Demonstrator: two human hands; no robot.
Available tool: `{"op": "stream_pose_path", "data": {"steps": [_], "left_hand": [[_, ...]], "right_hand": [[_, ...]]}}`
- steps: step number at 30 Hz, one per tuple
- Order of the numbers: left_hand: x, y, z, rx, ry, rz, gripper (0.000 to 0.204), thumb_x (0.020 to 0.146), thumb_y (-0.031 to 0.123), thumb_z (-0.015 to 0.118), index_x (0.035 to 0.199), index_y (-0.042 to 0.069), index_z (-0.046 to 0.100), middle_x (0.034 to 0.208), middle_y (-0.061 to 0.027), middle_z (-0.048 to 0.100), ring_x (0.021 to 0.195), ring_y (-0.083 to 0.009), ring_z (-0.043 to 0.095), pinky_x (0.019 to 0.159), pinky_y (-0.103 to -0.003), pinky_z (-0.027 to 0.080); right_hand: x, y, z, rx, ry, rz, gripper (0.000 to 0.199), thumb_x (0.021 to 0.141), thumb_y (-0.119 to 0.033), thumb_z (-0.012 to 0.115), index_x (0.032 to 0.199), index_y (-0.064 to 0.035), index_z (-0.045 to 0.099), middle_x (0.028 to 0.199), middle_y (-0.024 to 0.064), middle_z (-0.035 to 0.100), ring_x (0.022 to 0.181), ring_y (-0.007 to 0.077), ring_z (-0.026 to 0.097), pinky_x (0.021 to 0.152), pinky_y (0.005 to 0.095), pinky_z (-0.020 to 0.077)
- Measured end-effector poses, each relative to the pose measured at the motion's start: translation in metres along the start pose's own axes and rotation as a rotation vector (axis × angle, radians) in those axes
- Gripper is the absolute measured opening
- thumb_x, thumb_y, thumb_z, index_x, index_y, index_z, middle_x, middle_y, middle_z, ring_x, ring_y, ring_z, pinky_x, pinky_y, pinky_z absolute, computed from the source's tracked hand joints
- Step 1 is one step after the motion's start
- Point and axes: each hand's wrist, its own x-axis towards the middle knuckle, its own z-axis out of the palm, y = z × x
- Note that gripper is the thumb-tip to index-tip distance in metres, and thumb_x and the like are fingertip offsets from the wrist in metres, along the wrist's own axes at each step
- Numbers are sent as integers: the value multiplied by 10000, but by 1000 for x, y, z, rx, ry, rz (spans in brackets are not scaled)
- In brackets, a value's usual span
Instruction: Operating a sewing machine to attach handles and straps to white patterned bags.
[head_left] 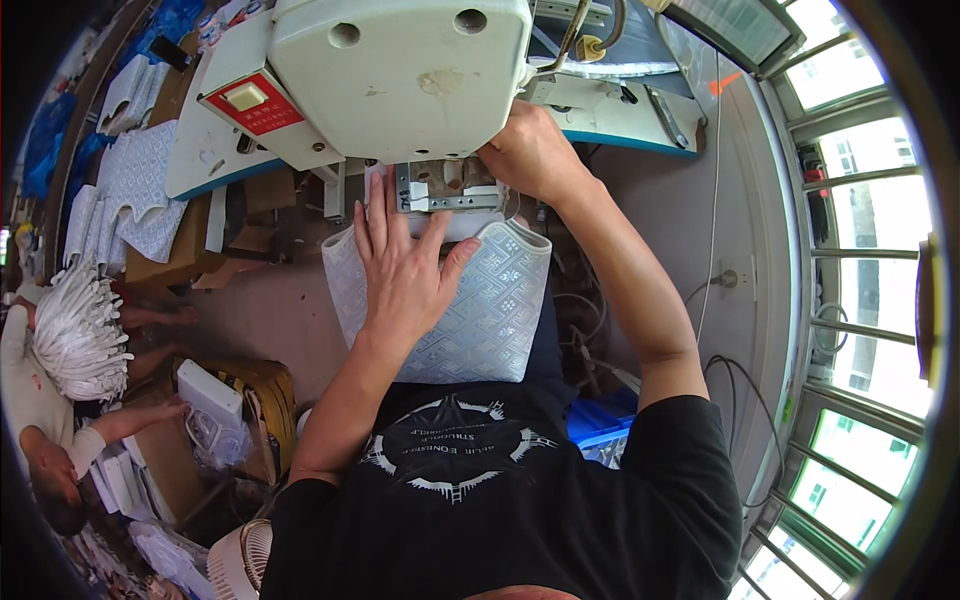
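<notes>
A pale blue fabric piece with a silvery woven pattern and a light bound edge hangs over my lap, its far end at the sewing machine's metal clamp plate. My left hand lies on the fabric with its fingers stretched out and spread, the fingertips beside the clamp plate. At the right side of the machine head my right hand is raised, its fingers curled in and pressed together. Their tips are partly hidden by the machine head, so whatever they pinch cannot be made out. A thin thread loop shows below that hand.
A control box with a pale switch sits left of the machine head. More patterned fabric pieces lie on the left among cardboard boxes. Another person with a bundle of white strips is at far left. Barred windows line the right.
</notes>
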Motion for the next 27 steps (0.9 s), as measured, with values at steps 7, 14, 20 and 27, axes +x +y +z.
{"op": "stream_pose_path", "data": {"steps": [7,14,20,27], "left_hand": [[3,2,5,-35,32,-26,451,1017,472,601,1254,105,711,1537,-327,401,1527,-493,237,1202,-688,172],[-1,6,-1,-24,53,-32,403,1006,417,623,1209,85,726,1502,-335,432,1515,-487,265,1214,-676,146],[2,7,6,-41,64,-14,388,997,405,638,1194,84,731,1490,-346,438,1511,-490,272,1218,-673,138],[1,-12,-5,-33,114,-41,435,949,440,684,1232,110,710,1502,-348,426,1499,-507,286,1201,-704,158]], "right_hand": [[-4,-4,-4,45,0,7,251,739,14,714,983,-42,722,920,128,692,859,357,690,731,456,583],[-19,-60,-38,-255,-102,142,351,774,-5,689,1085,-144,776,1093,90,674,1048,274,664,828,393,553],[-15,-57,-33,-390,-408,40,344,796,-48,672,1108,-144,783,1084,45,684,1086,238,654,872,378,531],[20,-64,-15,-429,-625,-23,326,798,-40,640,1092,-85,773,985,130,732,954,313,717,834,432,563]]}}
